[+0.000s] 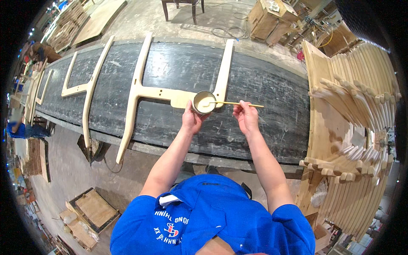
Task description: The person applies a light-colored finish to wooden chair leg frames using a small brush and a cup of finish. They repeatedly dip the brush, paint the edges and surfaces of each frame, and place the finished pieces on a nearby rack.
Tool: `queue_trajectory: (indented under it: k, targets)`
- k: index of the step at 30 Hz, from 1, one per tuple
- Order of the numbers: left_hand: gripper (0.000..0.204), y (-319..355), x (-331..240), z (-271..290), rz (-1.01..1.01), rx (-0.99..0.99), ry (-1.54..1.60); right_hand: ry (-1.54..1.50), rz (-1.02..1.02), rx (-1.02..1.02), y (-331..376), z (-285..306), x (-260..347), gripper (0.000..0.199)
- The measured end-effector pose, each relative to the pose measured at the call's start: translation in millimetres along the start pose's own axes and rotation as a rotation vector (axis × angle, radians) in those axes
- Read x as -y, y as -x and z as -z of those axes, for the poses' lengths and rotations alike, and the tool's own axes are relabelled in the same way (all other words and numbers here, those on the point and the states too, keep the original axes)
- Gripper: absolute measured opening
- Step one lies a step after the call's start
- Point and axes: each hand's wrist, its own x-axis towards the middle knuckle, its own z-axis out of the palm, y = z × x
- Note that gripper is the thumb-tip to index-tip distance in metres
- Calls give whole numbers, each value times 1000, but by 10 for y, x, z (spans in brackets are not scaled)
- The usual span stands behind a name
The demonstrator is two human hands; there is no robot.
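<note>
Over the dark worktable (pixel 272 85), my left hand (pixel 193 119) is closed around a small round cup (pixel 204 102) of pale, creamy liquid. A thin yellowish stick (pixel 242 103) is pinched in the fingers of my right hand (pixel 245 115); its left end reaches into the cup and touches the liquid. Beneath and just left of the cup lies a pale wooden chair frame (pixel 135 90), with two long legs joined by a wide crosspiece. Part of that crosspiece and its joint with the right leg are hidden behind the cup.
Another wooden frame (pixel 90 87) lies farther left on the table. To the right, a rack of stacked, curved wooden parts (pixel 340 100) stands against the table end. A dark stool (pixel 182 6) and a wooden box (pixel 272 21) are beyond the far edge. A person (pixel 27 131) is at far left.
</note>
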Motion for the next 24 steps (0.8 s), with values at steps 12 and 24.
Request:
queue_trajectory:
  k: [12, 24]
  targets:
    - [50, 25, 56, 370, -27, -124, 45, 795, 502, 135, -313, -128, 373, 17]
    - [46, 640, -188, 1060, -143, -199, 73, 1337, 634, 339, -590, -201, 86, 15]
